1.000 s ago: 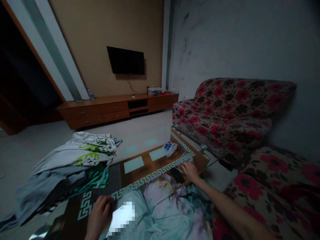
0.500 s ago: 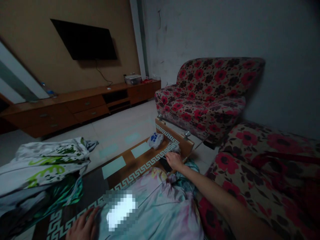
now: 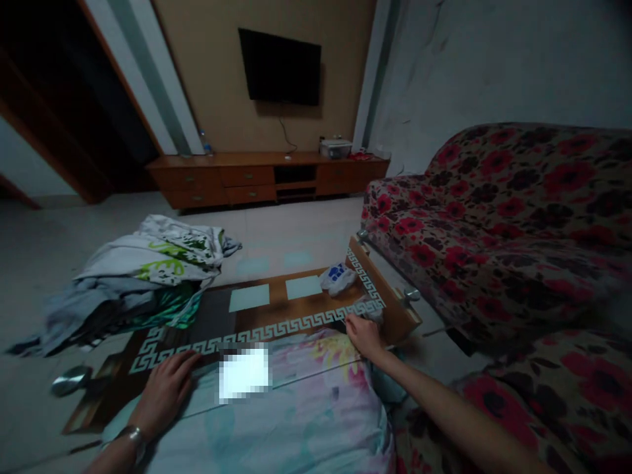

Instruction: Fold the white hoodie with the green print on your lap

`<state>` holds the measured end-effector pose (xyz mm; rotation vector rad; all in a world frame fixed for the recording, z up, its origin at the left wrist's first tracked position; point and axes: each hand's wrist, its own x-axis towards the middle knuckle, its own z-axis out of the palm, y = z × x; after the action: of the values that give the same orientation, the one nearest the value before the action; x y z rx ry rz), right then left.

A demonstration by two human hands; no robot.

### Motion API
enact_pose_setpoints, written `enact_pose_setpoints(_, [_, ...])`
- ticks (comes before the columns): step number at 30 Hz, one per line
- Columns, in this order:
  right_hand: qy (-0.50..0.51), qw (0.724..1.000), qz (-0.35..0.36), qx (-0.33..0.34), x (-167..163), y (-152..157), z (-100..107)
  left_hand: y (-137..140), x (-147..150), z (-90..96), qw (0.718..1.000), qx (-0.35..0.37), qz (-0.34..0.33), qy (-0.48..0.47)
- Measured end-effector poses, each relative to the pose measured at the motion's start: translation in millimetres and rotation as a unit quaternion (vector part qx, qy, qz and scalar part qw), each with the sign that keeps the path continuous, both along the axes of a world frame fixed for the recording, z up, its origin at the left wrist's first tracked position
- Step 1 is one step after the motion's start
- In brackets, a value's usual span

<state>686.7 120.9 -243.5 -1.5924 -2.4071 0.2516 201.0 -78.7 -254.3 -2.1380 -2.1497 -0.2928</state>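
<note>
A pale cloth [image 3: 296, 411] printed in pastel blue, pink and yellow lies over the near side of a low glass-topped table [image 3: 276, 319] with a key-pattern border. At the cloth's far left edge rests my left hand [image 3: 165, 388], palm down, fingers stretched out. My right hand [image 3: 365, 336] is at the far right corner of the cloth, fingers curled together on its edge; the fingertips are partly hidden. Just beside those fingers is a small dark patch. Between my hands, a bright pixelated rectangle [image 3: 243, 373] shows on the cloth.
A heap of clothes [image 3: 162, 263] sits at the table's left end. A plastic bag with blue marks [image 3: 338, 279] is near the right end. Flowered sofas [image 3: 523, 191] stand to the right. Along the far wall runs a wooden cabinet [image 3: 247, 178] under a television [image 3: 281, 68].
The view has swung left. My left hand has come further into view, with its wrist. The cloth now lies flatter near my right hand, where it was bunched before.
</note>
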Motion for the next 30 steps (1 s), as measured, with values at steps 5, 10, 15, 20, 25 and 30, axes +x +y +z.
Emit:
enact_pose_setpoints(5, [0.024, 1.000, 0.012, 0.004, 4, -1, -7, -5, 13, 12.8, 0.999, -0.012, 0.026, -0.031])
enact_pose_setpoints(10, [0.003, 1.000, 0.013, 0.009, 3, -6, -10, -12, 18, 17.4, 0.998, -0.020, 0.033, -0.046])
enact_pose_setpoints(15, [-0.028, 0.999, 0.007, 0.030, 0, -17, -11, -20, 21, 15.0, 0.999, -0.022, 0.036, -0.023])
enact_pose_setpoints(20, [-0.048, 0.998, -0.018, 0.046, -3, -31, -5, -27, 29, 21.4, 0.997, -0.046, 0.058, 0.030])
enact_pose_setpoints(25, [-0.053, 0.997, -0.037, 0.049, -3, -37, -1, -27, 41, 34.7, 0.990, -0.056, 0.099, 0.088])
enact_pose_setpoints(30, [-0.033, 0.997, -0.034, 0.059, 0, -39, -5, -13, 53, 37.6, 0.986, -0.058, 0.119, 0.098])
